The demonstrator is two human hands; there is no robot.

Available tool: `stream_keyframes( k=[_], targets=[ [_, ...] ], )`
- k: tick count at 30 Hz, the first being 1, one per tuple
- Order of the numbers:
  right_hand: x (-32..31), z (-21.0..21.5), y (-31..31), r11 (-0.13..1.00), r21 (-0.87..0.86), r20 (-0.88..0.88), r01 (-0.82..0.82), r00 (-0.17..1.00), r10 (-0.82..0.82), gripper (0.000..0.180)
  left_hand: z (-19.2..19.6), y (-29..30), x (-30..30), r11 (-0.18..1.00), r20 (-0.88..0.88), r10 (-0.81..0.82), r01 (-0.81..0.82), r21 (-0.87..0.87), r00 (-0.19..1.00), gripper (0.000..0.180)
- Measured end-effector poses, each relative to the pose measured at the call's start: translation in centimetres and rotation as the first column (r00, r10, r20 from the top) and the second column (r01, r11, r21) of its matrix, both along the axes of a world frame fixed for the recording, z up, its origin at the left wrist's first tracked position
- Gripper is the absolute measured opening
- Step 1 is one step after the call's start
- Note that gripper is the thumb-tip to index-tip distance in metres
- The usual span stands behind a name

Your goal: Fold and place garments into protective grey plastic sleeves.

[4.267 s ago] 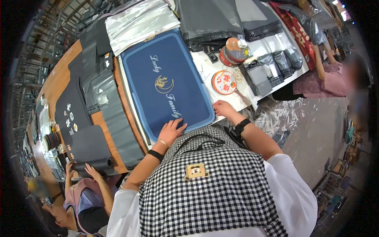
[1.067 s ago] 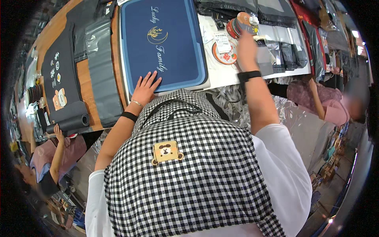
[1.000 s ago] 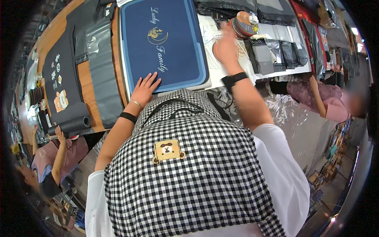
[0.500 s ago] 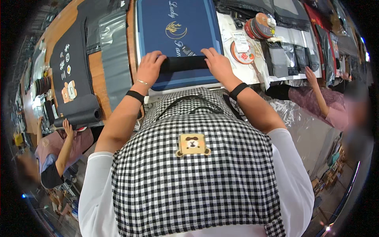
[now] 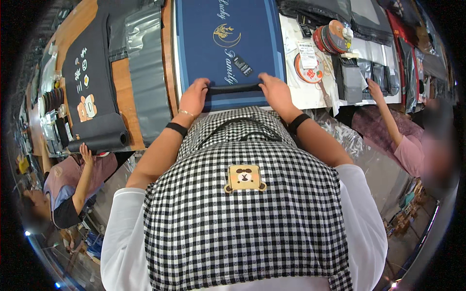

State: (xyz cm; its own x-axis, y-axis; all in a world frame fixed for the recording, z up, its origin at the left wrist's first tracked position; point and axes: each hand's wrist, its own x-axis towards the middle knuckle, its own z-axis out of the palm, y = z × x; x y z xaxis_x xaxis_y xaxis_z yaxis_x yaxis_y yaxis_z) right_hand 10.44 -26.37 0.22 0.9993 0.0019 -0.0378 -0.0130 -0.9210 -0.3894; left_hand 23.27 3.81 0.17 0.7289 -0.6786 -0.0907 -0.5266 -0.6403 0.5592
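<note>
A dark blue mat (image 5: 199,39) with a lighter blue border, a gold emblem and white script lies in front of me. Its near edge is turned up into a narrow black roll (image 5: 235,88). My left hand (image 5: 195,97) is closed round the roll's left end, and my right hand (image 5: 275,96) grips the right end. The fingertips are partly hidden behind the roll. A small dark tag (image 5: 243,66) lies on the mat just beyond the roll.
Grey plastic bags (image 5: 143,63) lie left of the mat. Beyond them, a co-worker's hand (image 5: 86,154) touches a partly rolled black mat (image 5: 90,63). On the right are ribbon spools (image 5: 335,36), a round orange-rimmed item (image 5: 309,72) and another co-worker's hand (image 5: 374,90).
The broad black turned-up flap has become a narrow roll, lower and nearer to me, and the tag it partly covered shows fully. Both hands stay at its ends. The whole view has shifted slightly.
</note>
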Motion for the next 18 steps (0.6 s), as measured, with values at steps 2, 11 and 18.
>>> stream_keyframes(
  k=[2, 11, 18],
  targets=[
    [0.9, 1.2, 0.2, 0.984, 0.107, -0.085, 0.143, 0.987, -0.134, 0.018, 0.5, -0.4, 0.9, 0.996, -0.092, 0.083, -0.079, 0.046, 0.992, 0.018],
    [-2.0, -0.2, -0.8, 0.975, -0.164, 0.008, -0.149, 0.988, 0.152, 0.077, -1.6, 2.7, -0.5, 0.932, 0.279, -0.283, 0.193, 0.308, 0.918, 0.077],
    [6.7, -2.7, -1.9, 0.975, -0.192, 0.011, 0.11, 0.994, -0.109, 0.096, -1.5, -2.0, 8.4, 0.931, 0.347, -0.097, -0.038, 0.362, 0.933, 0.07]
  ],
)
